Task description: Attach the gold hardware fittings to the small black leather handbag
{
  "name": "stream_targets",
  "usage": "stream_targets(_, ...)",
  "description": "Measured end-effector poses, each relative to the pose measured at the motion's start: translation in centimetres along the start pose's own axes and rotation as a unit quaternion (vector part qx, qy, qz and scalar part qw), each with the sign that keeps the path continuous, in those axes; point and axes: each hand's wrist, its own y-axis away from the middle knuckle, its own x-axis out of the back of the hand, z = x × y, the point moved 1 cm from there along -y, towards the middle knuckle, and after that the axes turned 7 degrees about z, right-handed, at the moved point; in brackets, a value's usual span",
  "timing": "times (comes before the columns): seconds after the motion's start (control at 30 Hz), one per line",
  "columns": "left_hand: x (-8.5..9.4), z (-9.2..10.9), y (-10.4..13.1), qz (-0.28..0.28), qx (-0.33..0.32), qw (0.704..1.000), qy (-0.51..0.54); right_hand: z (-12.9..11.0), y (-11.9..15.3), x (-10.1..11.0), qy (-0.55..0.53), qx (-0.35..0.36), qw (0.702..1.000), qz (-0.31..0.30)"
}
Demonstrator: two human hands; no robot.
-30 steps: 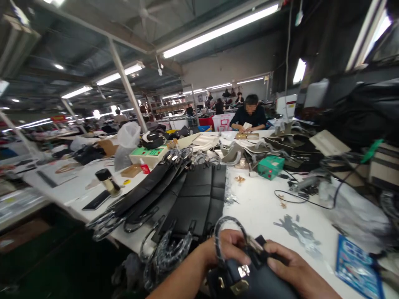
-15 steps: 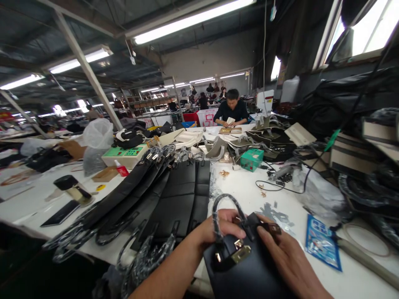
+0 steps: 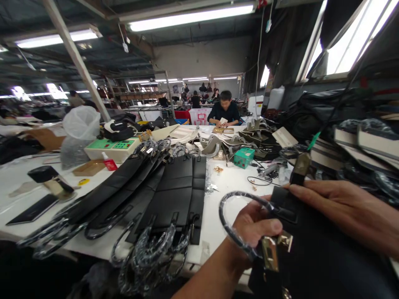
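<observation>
Both hands (image 3: 258, 226) (image 3: 346, 211) gripping black handbag (image 3: 318, 257), left pinching wrapped handle (image 3: 232, 230) near brass clasp (image 3: 270, 252). Probably mid-fitting; steady strap (image 3: 297, 171) alignment needed next.

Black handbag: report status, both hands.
Left hand grips handbag by wrapped handle. Right hand holds strap up. Nothing in the way.

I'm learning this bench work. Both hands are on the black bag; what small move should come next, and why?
Probably feed the strap toward the gold clasp: the right hand lifts the strap clear, while the left hand grips the wrapped handle beside the clasp, steadying the black bag.
</observation>
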Motion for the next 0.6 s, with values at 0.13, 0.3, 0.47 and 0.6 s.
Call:
stream_targets(0.13,5.4,-1.9,2.0,0.081,-0.028,0.996,-0.032,1.8,-1.1,-6.0,0.04,0.004,0.994,-0.101)
stream_targets(0.3,12.2,-1.6,3.2,0.184,0.014,0.977,-0.112,6.9,-3.2,-15.8,-0.054,-0.062,0.987,-0.136)
stream_targets(0.47,15.7,-0.7,2.5,0.194,0.021,0.976,-0.096,10.4,-4.0,-21.5,-0.195,-0.134,0.963,-0.132)
stream_targets(0.6,17.2,-1.9,0.0,0.238,0.083,0.967,0.044,11.9,-4.2,-22.1,-0.247,-0.191,0.942,-0.123)
